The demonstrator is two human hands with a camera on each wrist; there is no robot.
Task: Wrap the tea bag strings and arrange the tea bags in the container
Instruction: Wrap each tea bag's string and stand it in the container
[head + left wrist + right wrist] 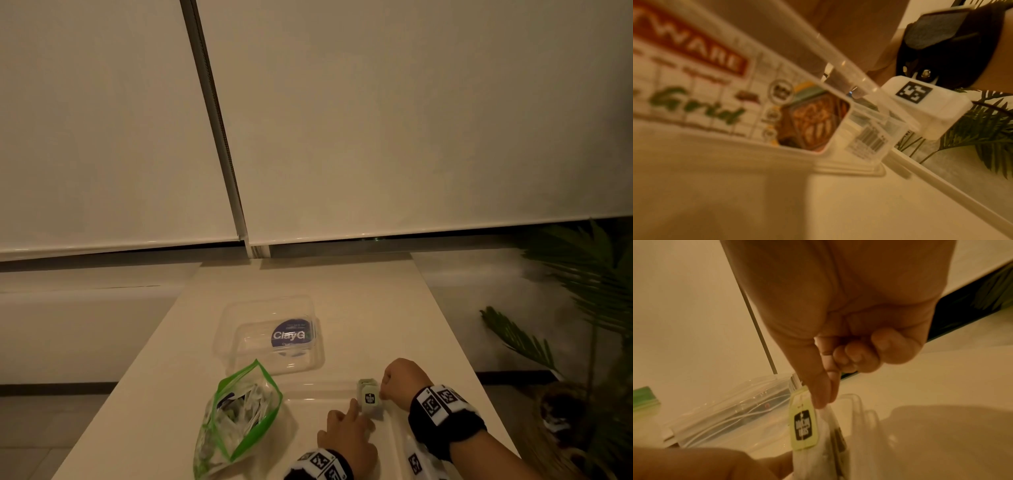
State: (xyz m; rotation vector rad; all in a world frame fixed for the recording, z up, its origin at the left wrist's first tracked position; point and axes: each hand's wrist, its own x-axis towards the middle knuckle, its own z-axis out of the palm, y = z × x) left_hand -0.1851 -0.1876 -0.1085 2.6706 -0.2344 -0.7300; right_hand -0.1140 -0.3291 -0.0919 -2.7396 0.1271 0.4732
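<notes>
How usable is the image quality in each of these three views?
Head view: dim, warm light, wide-angle bend, yet the tea bag reads clearly. Left wrist view: the container label is blurred. Right wrist view: the right hand fills the frame, the tag is sharp, the foreground soft.

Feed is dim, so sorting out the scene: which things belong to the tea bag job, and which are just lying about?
Job:
white tea bag with pale green tag, held by left hand and right hand
clear plastic container
green-edged zip bag of tea bags

Lying about:
clear tub with purple label
green palm plant
</notes>
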